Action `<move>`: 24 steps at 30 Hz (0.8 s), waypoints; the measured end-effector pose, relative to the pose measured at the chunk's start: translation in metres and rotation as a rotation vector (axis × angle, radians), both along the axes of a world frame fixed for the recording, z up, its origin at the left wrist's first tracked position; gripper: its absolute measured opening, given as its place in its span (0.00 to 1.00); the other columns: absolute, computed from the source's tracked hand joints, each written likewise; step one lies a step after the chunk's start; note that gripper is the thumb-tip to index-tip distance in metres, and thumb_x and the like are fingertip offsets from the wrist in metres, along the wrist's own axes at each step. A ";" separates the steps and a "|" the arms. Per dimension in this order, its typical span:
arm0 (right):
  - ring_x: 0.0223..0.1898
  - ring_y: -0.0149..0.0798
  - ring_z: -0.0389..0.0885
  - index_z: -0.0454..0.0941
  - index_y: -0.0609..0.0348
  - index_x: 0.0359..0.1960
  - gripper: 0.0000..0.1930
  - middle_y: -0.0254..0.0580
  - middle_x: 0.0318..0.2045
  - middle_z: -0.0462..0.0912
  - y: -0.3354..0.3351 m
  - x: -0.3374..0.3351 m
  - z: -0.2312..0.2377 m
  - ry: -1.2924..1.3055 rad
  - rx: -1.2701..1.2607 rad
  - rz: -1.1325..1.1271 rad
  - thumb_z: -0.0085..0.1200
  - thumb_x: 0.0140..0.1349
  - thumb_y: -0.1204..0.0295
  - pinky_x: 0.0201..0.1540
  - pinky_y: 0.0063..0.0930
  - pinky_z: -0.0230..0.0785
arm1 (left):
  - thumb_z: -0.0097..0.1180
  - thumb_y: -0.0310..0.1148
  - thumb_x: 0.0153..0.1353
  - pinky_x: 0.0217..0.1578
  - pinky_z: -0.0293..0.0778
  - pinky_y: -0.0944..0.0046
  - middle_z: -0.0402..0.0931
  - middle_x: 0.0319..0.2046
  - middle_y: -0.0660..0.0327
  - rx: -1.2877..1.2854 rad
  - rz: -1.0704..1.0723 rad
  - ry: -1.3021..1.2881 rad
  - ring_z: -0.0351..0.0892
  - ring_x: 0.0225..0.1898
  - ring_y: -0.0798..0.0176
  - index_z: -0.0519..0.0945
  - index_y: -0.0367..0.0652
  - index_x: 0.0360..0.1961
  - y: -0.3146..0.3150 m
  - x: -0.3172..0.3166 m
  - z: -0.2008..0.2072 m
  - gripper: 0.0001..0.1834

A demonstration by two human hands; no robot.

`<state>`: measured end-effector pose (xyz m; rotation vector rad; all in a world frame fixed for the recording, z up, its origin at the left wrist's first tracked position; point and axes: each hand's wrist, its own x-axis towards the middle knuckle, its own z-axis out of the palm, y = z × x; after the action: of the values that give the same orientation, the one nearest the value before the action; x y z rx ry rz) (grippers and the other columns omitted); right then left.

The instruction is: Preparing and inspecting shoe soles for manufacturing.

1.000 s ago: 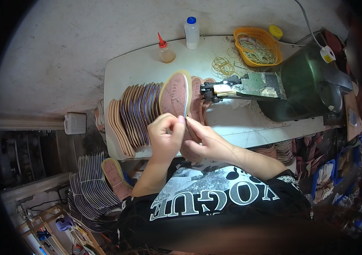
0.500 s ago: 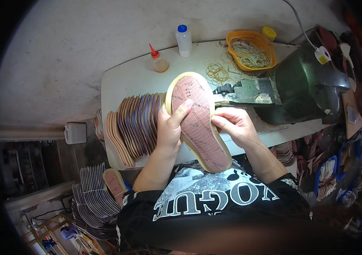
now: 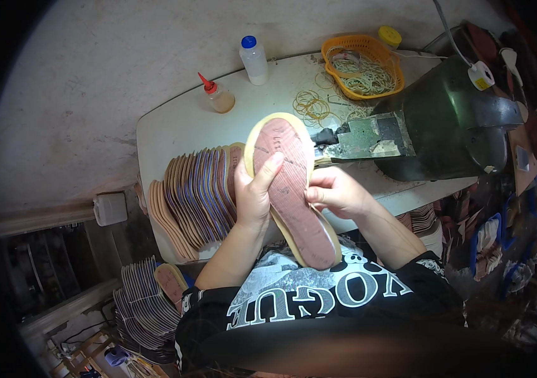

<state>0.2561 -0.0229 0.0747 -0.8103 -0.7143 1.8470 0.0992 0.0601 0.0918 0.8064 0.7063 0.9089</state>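
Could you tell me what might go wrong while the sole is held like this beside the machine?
The right hand grips the sole close to the machine's working end, so fingers could stray toward it. The sole is held above the row of stacked soles, which lean on edge; a bump from the left hand might topple them. Loose rubber bands lying nearby could perhaps snag.

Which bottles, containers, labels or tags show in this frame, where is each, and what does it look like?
Squeeze bottle: table's far left, small, amber, red pointed nozzle.
Plastic bottle: far edge, upright, clear-white, blue cap.
Basket: far right, orange mesh, holding rubber bands.
Jar lid: behind basket, round, yellow.
Tag: on the dark machine, white with yellow patch.
No screens.
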 end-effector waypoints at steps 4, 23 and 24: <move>0.27 0.20 0.74 0.83 0.67 0.34 0.12 0.31 0.24 0.81 0.001 -0.003 0.022 -0.424 0.020 -0.277 0.57 0.62 0.68 0.29 0.18 0.68 | 0.59 0.26 0.59 0.47 0.72 0.68 0.76 0.42 0.59 0.095 0.197 0.106 0.76 0.43 0.68 0.72 0.35 0.49 0.002 0.010 -0.020 0.17; 0.33 0.23 0.78 0.79 0.70 0.41 0.12 0.38 0.33 0.83 -0.016 0.010 0.024 -0.325 -0.098 -0.432 0.59 0.60 0.73 0.37 0.16 0.70 | 0.60 0.31 0.59 0.43 0.73 0.68 0.79 0.40 0.56 -0.037 0.000 0.140 0.79 0.40 0.66 0.75 0.32 0.47 0.051 0.033 -0.033 0.18; 0.34 0.23 0.79 0.78 0.70 0.42 0.13 0.38 0.34 0.83 -0.021 0.010 0.023 -0.242 -0.115 -0.414 0.58 0.61 0.71 0.38 0.16 0.71 | 0.60 0.31 0.59 0.43 0.73 0.68 0.79 0.40 0.56 -0.026 0.001 0.136 0.79 0.39 0.66 0.75 0.32 0.47 0.052 0.034 -0.033 0.18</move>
<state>0.2661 -0.0438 0.0979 -1.1753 -0.5408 1.4402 0.1327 0.1117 0.0591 0.8503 0.8353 0.8503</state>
